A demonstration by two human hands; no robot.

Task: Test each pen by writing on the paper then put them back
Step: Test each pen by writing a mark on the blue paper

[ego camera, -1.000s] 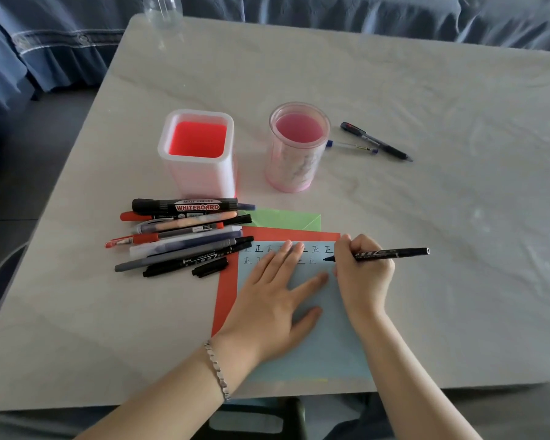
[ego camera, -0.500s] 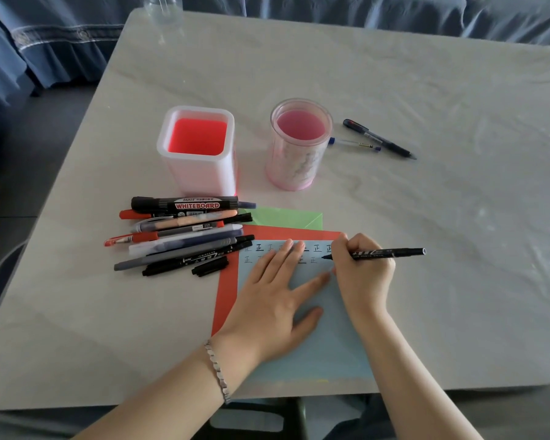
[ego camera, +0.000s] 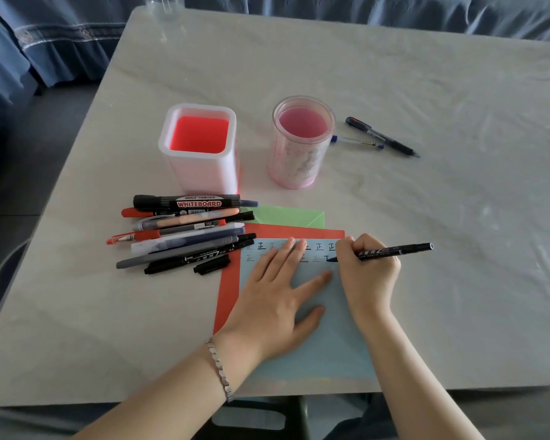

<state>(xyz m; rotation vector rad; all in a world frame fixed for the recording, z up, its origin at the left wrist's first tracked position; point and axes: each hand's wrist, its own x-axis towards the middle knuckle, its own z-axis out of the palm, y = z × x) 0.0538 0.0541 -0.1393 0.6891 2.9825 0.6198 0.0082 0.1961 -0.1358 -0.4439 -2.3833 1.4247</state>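
My right hand point(ego camera: 367, 274) grips a thin black marker point(ego camera: 394, 250), its tip touching the light blue paper point(ego camera: 324, 338) at the end of the second row of written characters. My left hand point(ego camera: 273, 300) lies flat on the blue paper with fingers spread, holding it down. The marker's loose black cap point(ego camera: 211, 264) lies left of the paper. A pile of several pens and markers point(ego camera: 185, 230), topped by a black whiteboard marker point(ego camera: 188, 202), lies left of the paper.
A square white holder with a red inside point(ego camera: 199, 147) and a round pink cup point(ego camera: 300, 142) stand behind the pile. Two more pens point(ego camera: 380, 138) lie right of the cup. Red paper point(ego camera: 229, 290) and green paper point(ego camera: 286, 215) lie beneath the blue sheet. The table's near edge runs just below the paper.
The marker tip in my right hand has shifted slightly on the paper while writing a stroke. My left hand has stayed in place.
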